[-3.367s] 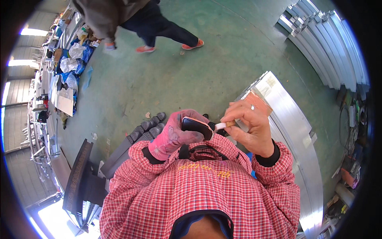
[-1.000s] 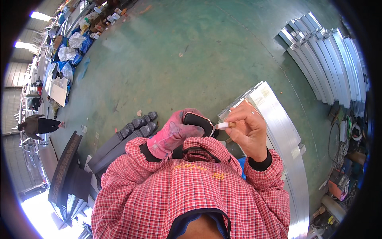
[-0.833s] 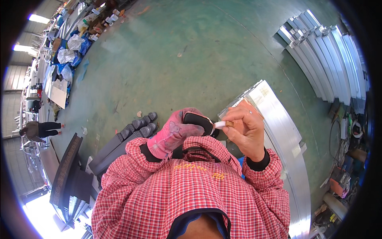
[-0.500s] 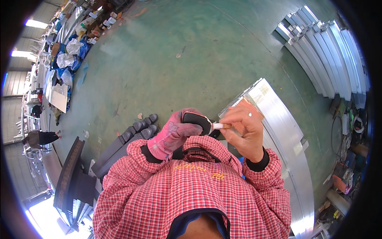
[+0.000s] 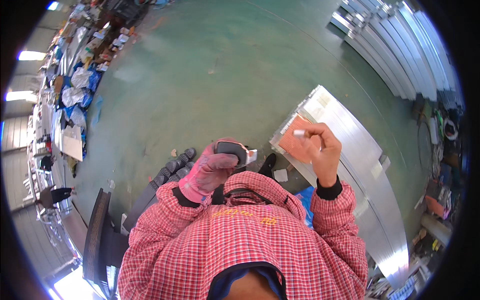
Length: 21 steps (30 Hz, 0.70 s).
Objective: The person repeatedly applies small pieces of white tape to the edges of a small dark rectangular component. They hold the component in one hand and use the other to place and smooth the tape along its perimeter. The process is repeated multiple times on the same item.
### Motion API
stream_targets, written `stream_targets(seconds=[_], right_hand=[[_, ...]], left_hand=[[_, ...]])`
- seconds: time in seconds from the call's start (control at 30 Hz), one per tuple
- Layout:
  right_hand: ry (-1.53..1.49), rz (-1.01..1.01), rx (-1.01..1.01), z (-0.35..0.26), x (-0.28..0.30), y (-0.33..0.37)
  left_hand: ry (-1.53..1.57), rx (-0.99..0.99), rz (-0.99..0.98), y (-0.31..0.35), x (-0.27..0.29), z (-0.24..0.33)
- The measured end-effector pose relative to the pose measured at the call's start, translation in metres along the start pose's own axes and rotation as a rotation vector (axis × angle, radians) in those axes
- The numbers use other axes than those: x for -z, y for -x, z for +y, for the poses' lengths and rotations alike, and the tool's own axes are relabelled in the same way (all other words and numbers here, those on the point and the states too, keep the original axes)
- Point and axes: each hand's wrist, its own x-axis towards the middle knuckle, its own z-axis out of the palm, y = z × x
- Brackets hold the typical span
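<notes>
- The left grip, a hand in a smudged pink glove, is clenched around a dark, rounded, palm-sized object with a pale rim, just left of the frame's centre.
- That object looks light and fairly stiff; its smooth dark face may slide against the glove, so the rim and the rounded sides seem the surest places to hold.
- A small white tab juts from its right end. It looks thin and easily bent – better not pinched hard; its material I cannot tell.
- The right grip, a bare hand right of centre, is pinching a short white stub between thumb and fingertips. Motion blurs it slightly; it looks very light and easy to drop, best held by its side.
- Below and right of that hand, a long stack of silver metal profiles runs toward the lower right, its straight edges likely hard on knuckles. An orange-red ribbed pad lies at its upper-left end, behind the white stub.
- Left of the gloved hand, dark grey ridged bars come near the sleeve – little room there.
- Between the hands, low in the frame, are a black shoe and a small white block.
- The green floor spreads up to the top edge, the widest room for moving; another stack of silver profiles bounds it at upper right.
</notes>
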Motion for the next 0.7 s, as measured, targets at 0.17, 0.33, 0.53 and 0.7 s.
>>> stream_targets(seconds=[0.17, 0.33, 0.53, 0.7], right_hand=[[0.193, 0.326, -0.197, 0.139, 0.044, 0.023], [0.515, 0.377, -0.291, 0.237, 0.040, 0.062], [0.629, 0.365, -0.359, 0.290, 0.018, 0.066], [0.769, 0.321, -0.315, 0.310, 0.012, 0.066]], left_hand=[[-0.029, 0.035, 0.029, -0.008, 0.017, -0.013], [0.033, 0.108, 0.028, -0.022, 0.031, -0.019], [0.042, 0.110, 0.010, -0.034, 0.023, -0.023], [0.041, 0.118, 0.012, -0.040, 0.028, -0.024]])
